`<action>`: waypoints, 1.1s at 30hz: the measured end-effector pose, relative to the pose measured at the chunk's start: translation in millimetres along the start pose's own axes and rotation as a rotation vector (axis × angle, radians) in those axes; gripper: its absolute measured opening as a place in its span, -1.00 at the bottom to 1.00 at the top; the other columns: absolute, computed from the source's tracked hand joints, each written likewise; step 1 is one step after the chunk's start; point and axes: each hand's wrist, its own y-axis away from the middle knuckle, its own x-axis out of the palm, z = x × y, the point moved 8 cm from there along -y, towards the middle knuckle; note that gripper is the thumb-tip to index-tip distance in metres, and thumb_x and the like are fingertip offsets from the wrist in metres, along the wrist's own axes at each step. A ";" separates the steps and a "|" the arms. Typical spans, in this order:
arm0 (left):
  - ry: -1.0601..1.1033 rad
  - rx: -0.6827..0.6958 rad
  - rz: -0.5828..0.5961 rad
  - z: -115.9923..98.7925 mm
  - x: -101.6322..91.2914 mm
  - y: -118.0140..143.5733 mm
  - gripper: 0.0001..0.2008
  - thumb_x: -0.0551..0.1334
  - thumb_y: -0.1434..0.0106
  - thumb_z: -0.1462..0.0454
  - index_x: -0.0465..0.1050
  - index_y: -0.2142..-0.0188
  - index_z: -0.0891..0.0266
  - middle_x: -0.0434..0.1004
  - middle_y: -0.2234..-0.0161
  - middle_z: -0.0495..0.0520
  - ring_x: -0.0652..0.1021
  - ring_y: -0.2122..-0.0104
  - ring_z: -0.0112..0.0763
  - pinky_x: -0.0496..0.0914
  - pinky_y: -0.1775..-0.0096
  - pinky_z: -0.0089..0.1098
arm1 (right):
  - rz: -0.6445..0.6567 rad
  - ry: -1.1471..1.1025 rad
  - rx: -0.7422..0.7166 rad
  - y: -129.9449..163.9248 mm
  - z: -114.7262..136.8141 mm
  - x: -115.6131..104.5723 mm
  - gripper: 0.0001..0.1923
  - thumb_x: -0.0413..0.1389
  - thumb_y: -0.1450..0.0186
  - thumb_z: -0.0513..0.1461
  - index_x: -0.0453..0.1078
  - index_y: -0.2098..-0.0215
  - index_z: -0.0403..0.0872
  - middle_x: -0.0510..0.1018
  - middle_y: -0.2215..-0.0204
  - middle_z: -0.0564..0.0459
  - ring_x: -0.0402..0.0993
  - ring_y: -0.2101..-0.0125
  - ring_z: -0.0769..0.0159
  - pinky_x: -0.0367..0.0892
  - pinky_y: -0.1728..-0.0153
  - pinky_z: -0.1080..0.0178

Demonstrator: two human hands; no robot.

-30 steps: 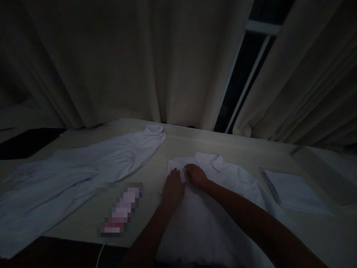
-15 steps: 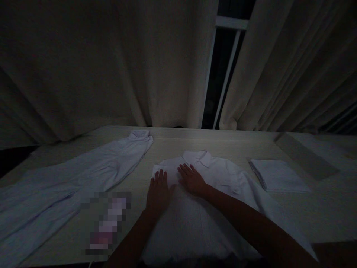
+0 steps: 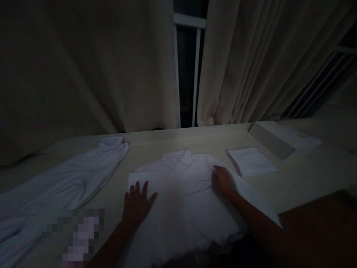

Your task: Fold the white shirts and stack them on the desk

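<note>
A white collared shirt [image 3: 173,216] lies spread before me, its collar at the far side and its lower edge near my body. On its left part my left hand [image 3: 136,204] rests flat with the fingers spread. My right hand [image 3: 223,182] is at the shirt's right side, below the shoulder, with curled fingers closed on the cloth. A crease runs across the front between my hands. Dim light hides the fingertips of my right hand.
Another white shirt [image 3: 75,171] stretches along the left of the pale table [image 3: 145,147]. To the right lie a folded white cloth [image 3: 252,162] and a grey-sided white box or packet [image 3: 273,141]. A blurred-out item [image 3: 83,234] is at front left. Curtains [image 3: 139,74] hang behind.
My right hand has left the shirt's upper middle for its right side and closed on the cloth. My left hand remains flat on the left part. The view has turned right.
</note>
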 end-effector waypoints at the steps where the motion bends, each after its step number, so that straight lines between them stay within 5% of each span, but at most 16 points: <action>1: -0.001 -0.005 0.012 0.4 -1.8 -4.7 -0.21 -0.15 -0.29 -0.15 -0.06 -0.35 0.25 -0.10 -0.35 0.38 0.02 -0.31 0.18 -0.04 -0.19 0.16 | 0.019 -0.009 0.067 -5.2 -9.9 -3.2 -0.50 -0.07 -0.34 -0.20 0.24 -0.21 -0.20 0.38 -0.13 -0.26 0.26 -0.15 0.06 0.13 -0.14 0.06; 5: -0.026 0.028 0.071 -5.7 -7.3 -28.5 -0.28 -0.14 -0.31 -0.09 -0.02 -0.34 0.22 -0.10 -0.36 0.30 0.01 -0.31 0.12 -0.03 -0.18 0.19 | 0.121 -0.066 0.174 -25.5 -27.0 -4.2 -0.61 0.05 -0.21 -0.28 0.43 0.00 -0.16 0.57 0.10 -0.20 0.50 0.09 0.11 0.33 0.11 0.20; 9: -0.014 0.025 0.085 -21.8 -10.7 -40.0 -0.28 -0.12 -0.30 -0.11 0.06 -0.31 0.23 -0.03 -0.34 0.34 0.05 -0.30 0.15 -0.02 -0.17 0.21 | 0.103 -0.126 0.225 -40.0 -28.2 -4.3 -0.57 -0.02 -0.22 -0.35 0.38 -0.05 -0.15 0.60 0.17 -0.13 0.54 0.19 0.21 0.35 0.24 0.28; 15: 0.077 0.213 -0.016 -94.7 -28.6 -5.9 -0.30 -0.14 -0.34 -0.08 0.06 -0.32 0.27 -0.05 -0.35 0.34 0.01 -0.32 0.11 -0.08 -0.21 0.17 | 0.030 -0.167 0.180 -33.5 -24.5 -21.2 -0.51 -0.03 -0.27 -0.32 0.25 -0.17 -0.20 0.57 0.11 -0.17 0.48 0.09 0.19 0.30 0.09 0.24; 19: 0.174 0.330 0.009 -150.0 -34.9 36.4 -0.32 -0.06 -0.31 -0.10 0.03 -0.33 0.10 -0.12 -0.37 0.25 -0.05 -0.33 0.11 -0.12 -0.22 0.20 | -0.004 -0.135 -0.062 5.3 -1.5 -24.6 -0.52 -0.10 -0.36 -0.25 0.21 -0.24 -0.16 0.38 -0.14 -0.17 0.27 -0.15 0.16 0.12 -0.16 0.13; 23: 0.220 0.310 0.068 -177.8 -28.0 61.1 -0.28 -0.02 -0.26 -0.16 -0.02 -0.34 0.00 -0.13 -0.38 0.20 -0.07 -0.33 0.14 -0.16 -0.20 0.26 | 0.065 0.004 -0.357 55.9 19.8 0.8 -0.44 -0.09 -0.40 -0.01 0.11 -0.31 0.05 0.09 -0.33 -0.04 -0.07 -0.31 0.04 -0.13 -0.25 -0.10; 29: 0.266 0.320 0.084 -199.5 -26.4 56.7 -0.23 -0.07 -0.23 -0.22 -0.08 -0.35 -0.02 -0.16 -0.38 0.16 -0.11 -0.34 0.10 -0.23 -0.22 0.24 | 0.049 0.107 -0.316 64.4 -2.7 18.9 -0.41 -0.20 -0.42 0.07 -0.03 -0.36 0.14 -0.07 -0.37 0.05 -0.26 -0.35 0.09 -0.27 -0.27 -0.11; 33: 0.213 0.225 0.023 -157.6 -38.1 43.5 -0.27 -0.15 -0.30 -0.15 -0.08 -0.35 0.10 -0.17 -0.38 0.19 -0.11 -0.35 0.00 -0.18 -0.25 0.14 | 0.055 0.126 -0.309 59.2 -7.5 20.3 -0.41 -0.21 -0.41 0.07 -0.03 -0.36 0.15 -0.09 -0.38 0.07 -0.28 -0.35 0.09 -0.27 -0.28 -0.12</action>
